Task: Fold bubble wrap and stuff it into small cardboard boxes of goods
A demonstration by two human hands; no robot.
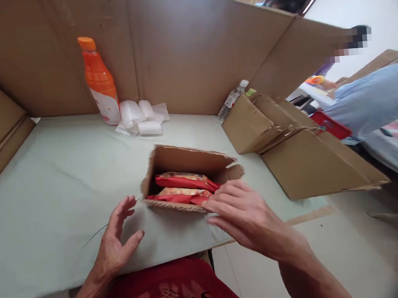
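Already, two red-and-yellow foil snack packets [184,188] are seen lying stacked inside the small open brown cardboard box [186,168], which stands near the middle of the pale green worktop [51,186]; its flaps are not folded shut, so the filling appears done or nearly done and the closing is judged to be left. The right hand [248,218] is laid at the box's near right corner, fingers extended and touching the near flap and the lower packet, nothing being clasped; the left hand [118,238] is held just left of the box, fingers spread and released, empty. Further boxes of plain brown cardboard [287,147] are stacked to the right; an orange plastic bottle [100,81] is stood at the back wall.
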